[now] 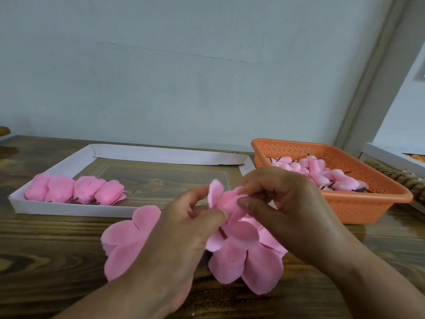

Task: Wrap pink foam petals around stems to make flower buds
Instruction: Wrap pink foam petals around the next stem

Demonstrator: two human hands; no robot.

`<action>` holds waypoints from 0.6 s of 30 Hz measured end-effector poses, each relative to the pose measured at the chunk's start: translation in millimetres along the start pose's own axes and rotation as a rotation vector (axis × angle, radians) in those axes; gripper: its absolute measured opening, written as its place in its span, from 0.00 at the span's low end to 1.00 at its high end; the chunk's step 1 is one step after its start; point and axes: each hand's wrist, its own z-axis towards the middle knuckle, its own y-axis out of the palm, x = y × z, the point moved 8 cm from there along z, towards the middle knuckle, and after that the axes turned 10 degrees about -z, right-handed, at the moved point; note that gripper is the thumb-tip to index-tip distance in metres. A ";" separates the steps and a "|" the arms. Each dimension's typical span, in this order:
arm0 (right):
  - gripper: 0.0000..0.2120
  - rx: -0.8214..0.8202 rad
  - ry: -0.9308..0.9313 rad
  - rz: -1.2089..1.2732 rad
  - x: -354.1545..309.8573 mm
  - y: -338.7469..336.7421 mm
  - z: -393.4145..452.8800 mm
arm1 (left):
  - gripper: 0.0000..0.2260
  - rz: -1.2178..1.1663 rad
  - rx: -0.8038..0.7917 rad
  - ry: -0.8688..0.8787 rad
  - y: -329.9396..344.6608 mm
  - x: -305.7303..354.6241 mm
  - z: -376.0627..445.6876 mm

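Both hands meet above the table's middle on one pink foam petal piece point(226, 201). My left hand point(184, 226) pinches its lower side, and a brown stem point(222, 233) shows just beneath the fingers. My right hand point(276, 203) pinches the petals from the right with thumb and curled fingers. A stack of flat pink petal cutouts point(232, 259) lies on the table under the hands. Several wrapped pink buds point(76, 188) lie in a row inside the white tray point(57, 211) at the left.
An orange perforated basket point(358, 203) at the right holds several small pink-and-white bud cores on brown stems. A white box edge point(391, 157) and a twisted brown object point(404, 180) sit at the far right. The wall stands close behind the wooden table point(57, 249).
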 end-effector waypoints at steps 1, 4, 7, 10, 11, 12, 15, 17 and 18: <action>0.09 0.019 0.031 0.001 3.6 -2.5 0.3 | 0.13 0.004 -0.004 -0.007 0.1 -0.3 0.4; 0.09 0.029 0.050 -0.020 4.4 -2.5 1.0 | 0.10 0.098 0.027 0.008 0.2 0.8 0.2; 0.08 -0.001 0.017 -0.050 -0.1 -0.1 0.8 | 0.16 0.109 0.099 0.001 -3.9 -0.4 0.7; 0.05 -0.072 -0.025 -0.084 -3.0 3.5 -0.3 | 0.18 0.102 0.142 -0.029 -4.9 -0.6 0.0; 0.05 -0.088 -0.050 -0.107 -5.1 4.5 -0.5 | 0.18 0.105 0.145 -0.040 -4.8 -1.4 -0.1; 0.06 -0.099 -0.079 -0.132 -7.6 5.5 -0.8 | 0.18 0.109 0.150 -0.051 -4.9 -1.7 -0.7; 0.04 -0.128 -0.142 -0.170 -14.9 8.3 -1.7 | 0.19 0.110 0.173 -0.053 -7.6 -2.2 -1.1; 0.02 -0.139 -0.162 -0.183 -17.6 9.2 -2.7 | 0.18 0.092 0.211 -0.065 -10.3 -2.3 -1.4; 0.03 -0.143 -0.170 -0.188 -18.4 9.7 -3.1 | 0.18 0.062 0.238 -0.081 -12.8 -3.6 -1.2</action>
